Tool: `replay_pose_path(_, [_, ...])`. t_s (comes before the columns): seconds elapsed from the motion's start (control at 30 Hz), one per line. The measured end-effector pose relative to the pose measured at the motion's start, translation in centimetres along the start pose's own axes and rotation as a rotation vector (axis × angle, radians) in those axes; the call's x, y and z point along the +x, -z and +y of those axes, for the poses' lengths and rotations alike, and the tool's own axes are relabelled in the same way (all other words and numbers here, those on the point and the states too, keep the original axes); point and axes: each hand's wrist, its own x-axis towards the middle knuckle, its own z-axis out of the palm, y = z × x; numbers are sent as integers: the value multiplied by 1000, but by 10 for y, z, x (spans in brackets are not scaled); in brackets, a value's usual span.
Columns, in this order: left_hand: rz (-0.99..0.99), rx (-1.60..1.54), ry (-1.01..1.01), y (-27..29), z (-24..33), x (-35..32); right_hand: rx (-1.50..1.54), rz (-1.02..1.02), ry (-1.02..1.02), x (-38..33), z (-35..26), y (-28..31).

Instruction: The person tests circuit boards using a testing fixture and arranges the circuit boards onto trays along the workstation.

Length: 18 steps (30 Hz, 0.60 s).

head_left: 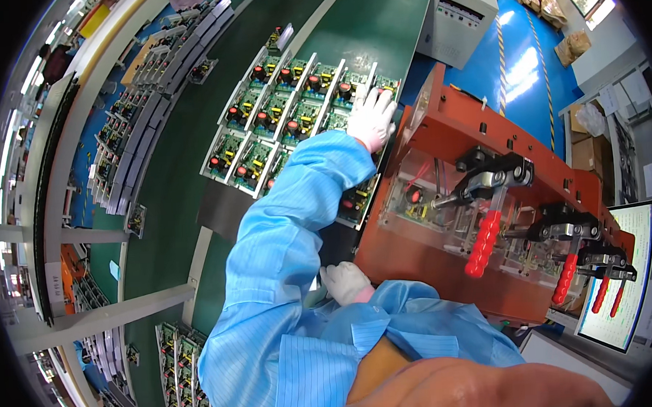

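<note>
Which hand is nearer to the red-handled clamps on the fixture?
Right. The right hand rests low beside the fixture, below the clamps; the left hand is farther up, on the circuit boards.

Both hands wear white gloves: the left hand (372, 118) and the right hand (345, 282). The sleeves (296, 205) are light blue with fine thin stripes. The circuit boards (291, 106) are green, dotted with round red-and-black parts and set in white frames. The belt (183, 159) under them is dark green. The test box (456, 160) is rusty red-brown with a clear panel; its clamps (498, 176) are black metal with 4 bright red handles (483, 243). The floor (525, 68) is glossy blue with a yellow-and-black striped line. The cabinet (460, 16) is pale grey. The screen (621, 284) shows white with green rows. The cardboard boxes (589, 153) are brown.
</note>
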Motion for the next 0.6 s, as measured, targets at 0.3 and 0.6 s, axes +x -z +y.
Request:
replay_pose_path(0.3, [-126, 31, 63, 7, -2, -54, -4, 385, 98, -5, 6, -18])
replay_pose_path(0.6, [-97, 29, 77, 21, 2, -59, -38, 454, 117, -7, 5, -22])
